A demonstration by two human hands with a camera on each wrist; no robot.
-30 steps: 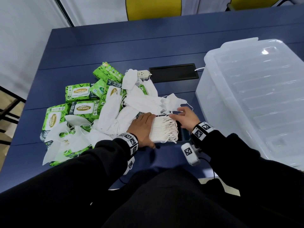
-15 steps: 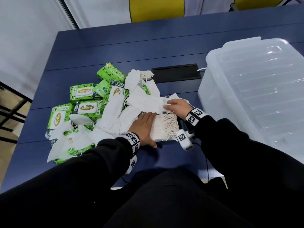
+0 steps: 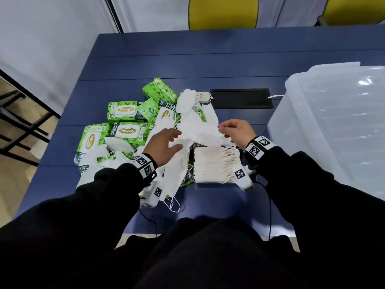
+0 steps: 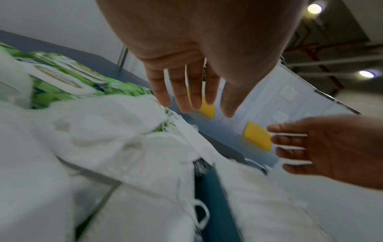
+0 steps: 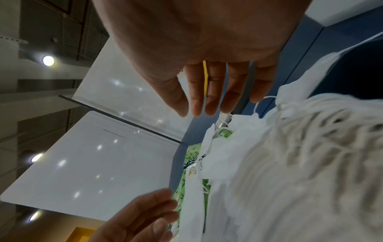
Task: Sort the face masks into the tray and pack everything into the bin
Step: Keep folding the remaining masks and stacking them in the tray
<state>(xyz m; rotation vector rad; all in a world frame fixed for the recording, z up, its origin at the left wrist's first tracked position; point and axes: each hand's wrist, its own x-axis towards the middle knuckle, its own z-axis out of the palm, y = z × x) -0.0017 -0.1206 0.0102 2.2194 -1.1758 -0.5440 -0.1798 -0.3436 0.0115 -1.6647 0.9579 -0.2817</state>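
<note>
A neat stack of white face masks (image 3: 210, 163) lies near the table's front edge, and the tray under it is almost wholly hidden. Loose white masks (image 3: 198, 132) sprawl over the pile just behind it. My left hand (image 3: 177, 139) hovers above the loose masks with straight, spread fingers (image 4: 192, 101) and holds nothing. My right hand (image 3: 221, 130) hangs over the right end of the same mask, fingers (image 5: 207, 108) straight and empty. The two hands face each other a short gap apart. The clear plastic bin (image 3: 333, 142) stands to the right.
Green wet-wipe packs (image 3: 125, 130) lie heaped at the left, partly under masks. A white power strip (image 3: 202, 95) and a black cable hatch (image 3: 241, 98) sit behind the pile. Bare blue table (image 3: 208, 59) stretches beyond. Yellow chairs (image 3: 223, 13) stand at the far side.
My left hand has lifted off the stacked masks and moved back over the loose ones. My right hand has risen from the pile and opened beside it.
</note>
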